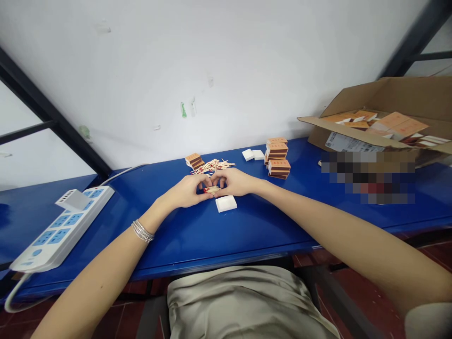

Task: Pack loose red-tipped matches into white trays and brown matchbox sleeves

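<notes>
A small bundle of matches with red heads lies between my two hands, low over the blue table. My left hand closes on the bundle's left end, its thumb and fingers curled round it. From the other side my right hand grips the right end the same way. Just in front of the right hand sits a white matchbox tray, its inside facing up. Behind both hands spreads a loose pile of matches, partly hidden by the fingers.
Matchboxes stand behind the pile, and taller stacks of matchboxes rise to the right. Two white trays lie near the wall. An open cardboard box full of matchboxes is at far right; a power strip is at left.
</notes>
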